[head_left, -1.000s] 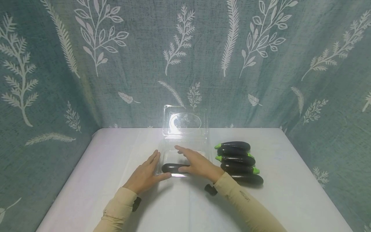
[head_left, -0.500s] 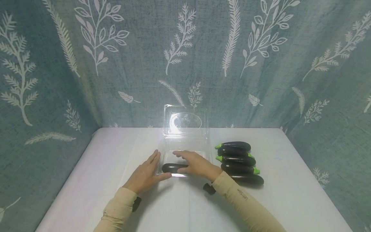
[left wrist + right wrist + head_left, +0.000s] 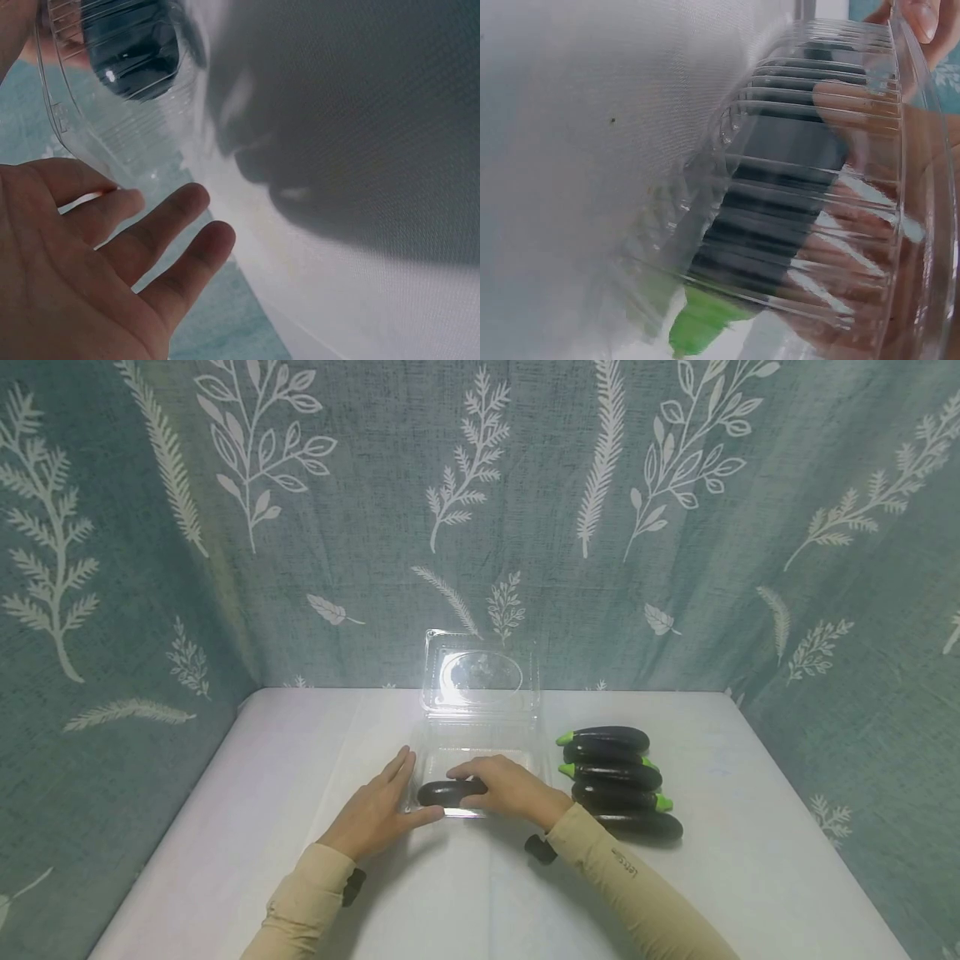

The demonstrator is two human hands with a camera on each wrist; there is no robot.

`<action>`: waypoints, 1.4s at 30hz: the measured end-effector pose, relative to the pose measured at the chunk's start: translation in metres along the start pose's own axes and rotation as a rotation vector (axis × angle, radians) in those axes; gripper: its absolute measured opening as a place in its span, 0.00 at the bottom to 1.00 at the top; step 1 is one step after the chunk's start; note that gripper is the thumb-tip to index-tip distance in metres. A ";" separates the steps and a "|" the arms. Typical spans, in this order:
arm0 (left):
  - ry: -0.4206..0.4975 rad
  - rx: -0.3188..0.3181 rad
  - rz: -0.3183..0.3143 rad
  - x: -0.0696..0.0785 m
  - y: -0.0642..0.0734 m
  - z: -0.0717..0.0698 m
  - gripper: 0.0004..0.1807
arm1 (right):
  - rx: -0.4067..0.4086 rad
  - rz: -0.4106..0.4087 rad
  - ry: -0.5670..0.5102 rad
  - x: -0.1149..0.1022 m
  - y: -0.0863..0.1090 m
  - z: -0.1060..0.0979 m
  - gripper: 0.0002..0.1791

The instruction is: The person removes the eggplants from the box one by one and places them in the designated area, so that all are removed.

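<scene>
A clear plastic clamshell container (image 3: 480, 727) stands on the table with its lid raised at the back. Along its front wall lies a dark eggplant (image 3: 442, 793), whose green stem (image 3: 701, 319) shows through the ribbed plastic in the right wrist view. My right hand (image 3: 513, 789) reaches into the container and grips this eggplant, covering its right part. At the container's left side rests my left hand (image 3: 378, 810), fingers extended along the wall and thumb at the front corner. In the left wrist view its fingers (image 3: 161, 221) are spread, some touching the clear rim.
To the right of the container, several eggplants (image 3: 615, 774) with green stems lie stacked in a row on the white table (image 3: 262, 777). A teal leaf-patterned curtain (image 3: 375, 527) encloses the back and both sides.
My right hand's fingers have come down and drawn in around the eggplant, which has shifted very slightly. The left hand keeps its place, as do the container and the row of eggplants.
</scene>
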State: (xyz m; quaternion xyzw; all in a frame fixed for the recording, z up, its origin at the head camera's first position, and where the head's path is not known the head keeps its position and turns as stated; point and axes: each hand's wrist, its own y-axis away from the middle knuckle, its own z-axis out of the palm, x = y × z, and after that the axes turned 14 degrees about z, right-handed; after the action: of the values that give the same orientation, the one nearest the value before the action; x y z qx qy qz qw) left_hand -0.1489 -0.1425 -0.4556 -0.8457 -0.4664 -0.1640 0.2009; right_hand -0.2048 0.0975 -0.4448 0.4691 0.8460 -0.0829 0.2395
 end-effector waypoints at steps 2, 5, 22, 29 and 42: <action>-0.002 -0.002 -0.004 0.000 0.000 0.000 0.60 | 0.006 -0.007 0.007 0.000 0.000 0.000 0.23; 0.000 -0.008 -0.012 0.001 0.000 -0.001 0.60 | 0.012 -0.017 0.013 0.000 0.001 0.000 0.21; 0.008 -0.004 -0.010 0.001 0.000 0.000 0.59 | 0.093 0.011 0.045 0.003 0.001 -0.013 0.23; 0.002 -0.012 -0.012 0.000 -0.001 0.000 0.59 | 0.143 -0.031 0.046 -0.002 0.007 -0.028 0.25; -0.005 -0.007 -0.017 0.000 -0.002 0.002 0.58 | 0.351 -0.144 0.085 -0.018 0.035 -0.059 0.25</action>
State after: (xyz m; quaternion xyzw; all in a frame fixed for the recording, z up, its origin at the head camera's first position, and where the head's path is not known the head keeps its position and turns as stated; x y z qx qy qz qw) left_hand -0.1505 -0.1407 -0.4566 -0.8429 -0.4733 -0.1654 0.1954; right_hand -0.1869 0.1245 -0.3819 0.4450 0.8593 -0.2260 0.1115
